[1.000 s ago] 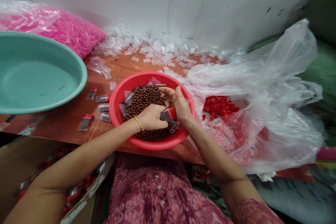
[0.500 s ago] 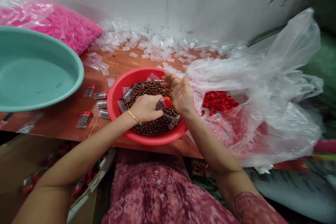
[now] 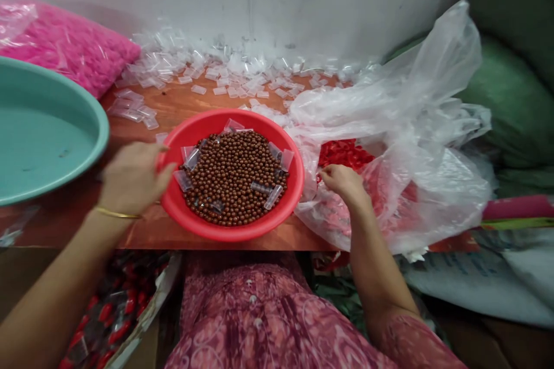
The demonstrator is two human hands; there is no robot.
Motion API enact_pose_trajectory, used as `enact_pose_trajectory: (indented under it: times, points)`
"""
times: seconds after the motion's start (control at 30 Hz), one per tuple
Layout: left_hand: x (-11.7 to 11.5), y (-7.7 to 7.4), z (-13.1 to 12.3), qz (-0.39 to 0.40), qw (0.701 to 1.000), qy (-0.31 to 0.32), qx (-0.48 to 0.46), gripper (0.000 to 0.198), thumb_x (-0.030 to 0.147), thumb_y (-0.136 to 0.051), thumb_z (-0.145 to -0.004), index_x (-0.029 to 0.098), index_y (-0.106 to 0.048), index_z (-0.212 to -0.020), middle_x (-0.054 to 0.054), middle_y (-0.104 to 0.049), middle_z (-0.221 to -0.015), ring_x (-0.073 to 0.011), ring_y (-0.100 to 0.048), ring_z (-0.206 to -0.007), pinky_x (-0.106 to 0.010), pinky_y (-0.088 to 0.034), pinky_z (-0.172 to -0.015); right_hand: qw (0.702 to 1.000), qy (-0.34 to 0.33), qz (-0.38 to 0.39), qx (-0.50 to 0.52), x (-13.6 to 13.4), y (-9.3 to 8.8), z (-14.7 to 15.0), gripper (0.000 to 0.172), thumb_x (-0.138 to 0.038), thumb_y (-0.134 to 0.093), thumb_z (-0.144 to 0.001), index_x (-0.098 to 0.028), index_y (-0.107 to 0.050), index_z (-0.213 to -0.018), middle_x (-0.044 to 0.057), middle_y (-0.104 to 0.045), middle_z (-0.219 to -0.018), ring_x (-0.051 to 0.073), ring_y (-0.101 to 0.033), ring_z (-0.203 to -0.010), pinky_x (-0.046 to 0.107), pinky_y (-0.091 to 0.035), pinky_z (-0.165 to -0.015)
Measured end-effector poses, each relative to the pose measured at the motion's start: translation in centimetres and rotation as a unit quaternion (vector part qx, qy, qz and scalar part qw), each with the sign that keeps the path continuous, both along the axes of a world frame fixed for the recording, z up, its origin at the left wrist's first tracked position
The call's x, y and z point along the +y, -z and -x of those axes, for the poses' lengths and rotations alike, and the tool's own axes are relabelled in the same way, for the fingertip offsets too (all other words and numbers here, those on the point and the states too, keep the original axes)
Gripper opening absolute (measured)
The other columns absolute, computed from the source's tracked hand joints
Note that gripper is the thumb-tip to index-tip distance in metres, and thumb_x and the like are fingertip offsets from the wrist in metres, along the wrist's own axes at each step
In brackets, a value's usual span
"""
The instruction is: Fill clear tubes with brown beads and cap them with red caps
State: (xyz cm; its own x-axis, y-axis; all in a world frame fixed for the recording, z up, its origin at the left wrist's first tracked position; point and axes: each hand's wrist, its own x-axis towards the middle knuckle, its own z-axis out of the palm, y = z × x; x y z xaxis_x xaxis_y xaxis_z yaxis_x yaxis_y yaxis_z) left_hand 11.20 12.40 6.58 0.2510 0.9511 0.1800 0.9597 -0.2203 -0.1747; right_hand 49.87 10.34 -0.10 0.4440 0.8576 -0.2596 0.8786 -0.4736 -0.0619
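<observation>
A red basin [image 3: 231, 233] holds many round brown beads [image 3: 234, 179], with several small clear plastic containers [image 3: 273, 197] lying on top. My left hand [image 3: 132, 179], smeared by motion, is over the table at the basin's left rim. Its thumb shows apart; the other fingers and anything under them cannot be made out. At the mouth of a clear plastic bag [image 3: 415, 150], my right hand [image 3: 346, 184] has its fingers pinched together beside red caps [image 3: 344, 153]. What lies between those fingertips is too small to name.
A teal basin [image 3: 104, 138] stands at the left, before a bag of pink pieces [image 3: 73, 40]. Loose clear containers [image 3: 225, 81] are heaped along the wall. Below the table's front edge sits a box [image 3: 147, 311] of red-capped containers.
My left hand has left the beads and moved left past the basin rim, taking the red-capped container from over the basin. My right hand has moved right to the bag of caps.
</observation>
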Motion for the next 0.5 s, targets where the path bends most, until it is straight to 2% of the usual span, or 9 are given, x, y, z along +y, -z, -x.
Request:
enact_pose_trajectory:
  times: [0.07, 0.13, 0.23, 0.3, 0.37, 0.5]
  points:
    - [-0.5, 0.7, -4.5, 0.108, 0.987, 0.117, -0.038, 0.028, 0.030, -0.039, -0.089, 0.017, -0.061, -0.101, -0.009, -0.066, -0.100, -0.0213, -0.060, -0.097, -0.031, -0.045, -0.082, 0.999, 0.014, 0.041, -0.026, 0.0, 0.6, 0.4, 0.032, -0.033, -0.044, -0.083, -0.016, -0.068, -0.096, 0.017, -0.068, -0.104, 0.033, -0.061, -0.104, 0.041, -0.046, -0.080]
    - [-0.6, 1.7, -8.6, 0.203, 0.958, 0.202, -0.027, 0.025, 0.025, -0.042, -0.087, 0.020, -0.061, -0.102, -0.007, -0.067, -0.098, -0.0208, -0.062, -0.093, -0.029, -0.046, -0.075, 0.999, 0.019, 0.039, -0.030, 0.2, 1.5, 0.7, 0.035, -0.034, -0.044, -0.083, -0.013, -0.064, -0.103, 0.021, -0.066, -0.106, 0.033, -0.061, -0.104, 0.042, -0.046, -0.081]
    - [0.0, 3.4, -12.5, 0.244, 0.935, 0.257, 0.010, 0.029, 0.020, -0.041, -0.087, 0.022, -0.057, -0.111, -0.009, -0.067, -0.097, -0.0212, -0.064, -0.088, -0.029, -0.046, -0.069, 0.999, 0.020, 0.015, -0.021, 0.7, 2.8, 0.8, 0.040, -0.032, -0.042, -0.086, -0.010, -0.054, -0.117, 0.022, -0.064, -0.108, 0.031, -0.061, -0.104, 0.041, -0.046, -0.083]
    - [0.6, 4.2, -13.5, 0.237, 0.931, 0.276, 0.027, 0.029, 0.021, -0.040, -0.088, 0.020, -0.057, -0.111, -0.010, -0.067, -0.095, -0.0224, -0.064, -0.088, -0.030, -0.046, -0.067, 1.000, 0.026, -0.005, -0.016, 1.0, 3.5, 0.5, 0.040, -0.030, -0.040, -0.087, -0.010, -0.051, -0.120, 0.022, -0.062, -0.110, 0.029, -0.061, -0.104, 0.041, -0.045, -0.084]
    - [1.0, 4.4, -13.5, 0.227, 0.930, 0.288, 0.034, 0.029, 0.024, -0.037, -0.089, 0.020, -0.060, -0.106, -0.011, -0.066, -0.094, -0.0234, -0.064, -0.088, -0.030, -0.046, -0.066, 0.999, 0.036, -0.030, -0.014, 1.1, 3.9, 0.2, 0.036, -0.028, -0.038, -0.088, -0.010, -0.053, -0.116, 0.023, -0.060, -0.113, 0.030, -0.060, -0.106, 0.042, -0.044, -0.085]
    - [1.5, 3.5, -11.4, 0.185, 0.942, 0.274, 0.059, 0.033, 0.020, -0.032, -0.091, 0.023, -0.061, -0.108, -0.011, -0.062, -0.096, -0.0209, -0.064, -0.084, -0.027, -0.043, -0.061, 0.994, 0.070, -0.081, -0.005, 0.9, 4.2, -1.0, 0.034, -0.027, -0.035, -0.089, -0.009, -0.054, -0.110, 0.022, -0.061, -0.108, 0.030, -0.060, -0.102, 0.041, -0.045, -0.083]
